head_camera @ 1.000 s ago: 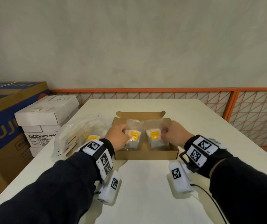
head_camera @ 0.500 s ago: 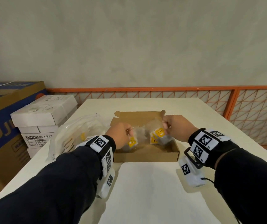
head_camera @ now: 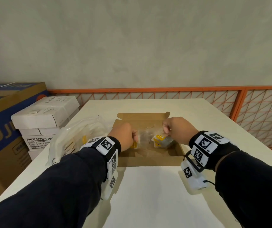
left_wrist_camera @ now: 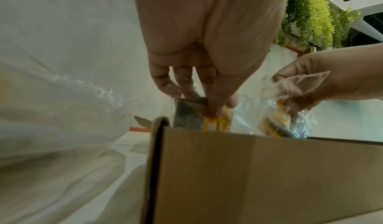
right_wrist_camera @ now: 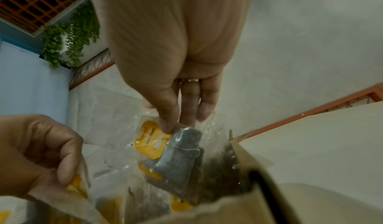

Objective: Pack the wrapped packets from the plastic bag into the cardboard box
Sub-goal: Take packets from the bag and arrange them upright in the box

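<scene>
An open cardboard box (head_camera: 150, 160) sits mid-table with its lid flap at the back. My left hand (head_camera: 125, 137) pinches a clear wrapped packet (left_wrist_camera: 209, 121) with a yellow card and grey contents, low in the box's left side. My right hand (head_camera: 174, 130) pinches a second such packet (head_camera: 160, 142) by its top over the box's right side; the right wrist view shows it (right_wrist_camera: 176, 158) tilted and hanging into the box. The plastic bag (head_camera: 76, 139) with more packets lies left of the box.
White photocopy paper boxes (head_camera: 44, 116) and a large blue and brown carton (head_camera: 3, 116) stand off the table's left edge. An orange mesh railing (head_camera: 255, 119) runs behind and to the right. The white table (head_camera: 148, 195) spreads in front of the box.
Both hands have lowered their packets from upright above the box down into it. The right packet has tipped over; the left one has sunk behind my hand.
</scene>
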Demonstrator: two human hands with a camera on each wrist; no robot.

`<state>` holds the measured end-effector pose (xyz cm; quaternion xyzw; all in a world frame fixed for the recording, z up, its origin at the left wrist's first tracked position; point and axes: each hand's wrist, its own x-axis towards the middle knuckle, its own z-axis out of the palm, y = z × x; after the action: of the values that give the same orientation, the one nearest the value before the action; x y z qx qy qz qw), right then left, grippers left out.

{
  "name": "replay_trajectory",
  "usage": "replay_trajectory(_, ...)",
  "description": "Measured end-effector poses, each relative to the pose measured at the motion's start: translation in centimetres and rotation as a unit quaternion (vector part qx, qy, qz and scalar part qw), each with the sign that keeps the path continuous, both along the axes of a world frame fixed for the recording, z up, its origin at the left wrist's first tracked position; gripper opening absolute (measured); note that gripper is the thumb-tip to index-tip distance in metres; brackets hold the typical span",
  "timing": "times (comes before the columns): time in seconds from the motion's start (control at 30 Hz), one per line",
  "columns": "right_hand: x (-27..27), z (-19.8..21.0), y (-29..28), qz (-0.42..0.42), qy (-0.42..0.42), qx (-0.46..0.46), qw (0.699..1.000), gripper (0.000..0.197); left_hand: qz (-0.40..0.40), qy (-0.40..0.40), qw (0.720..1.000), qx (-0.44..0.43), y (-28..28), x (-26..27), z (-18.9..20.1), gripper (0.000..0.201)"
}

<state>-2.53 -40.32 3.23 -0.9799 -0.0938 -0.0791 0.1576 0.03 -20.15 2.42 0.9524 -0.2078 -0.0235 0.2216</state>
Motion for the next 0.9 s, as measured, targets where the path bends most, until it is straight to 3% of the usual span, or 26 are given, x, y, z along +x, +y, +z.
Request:
replay_trajectory(0.17,-0.1,0.6,-0.3,-0.014,-0.035,0.015,0.999,0.043,0.005,-0.001,1.0,0.003,0.2,0.1,-0.3,0.04)
replay_trajectory(0.37,0.2,1.1,-0.1,0.041,0.007,-0.034,0.999,0.044,0.008,0.013,1.0,0.007,0.0,-0.1,-0.3,0.038)
replay_trajectory(0.7,0.4,0.1,1.9,0.018,0.082,-0.128,0.988,0.027,0.025,0.023,0.999,-0.013,-0.2,0.0,-1.0,0.036)
replay_trajectory(0.9,0.0,-0.5,1.8,-0.009,0.117,-0.163,0.98,0.045,0.07,0.015,0.997,0.033,0.1,-0.1,-1.2,0.033)
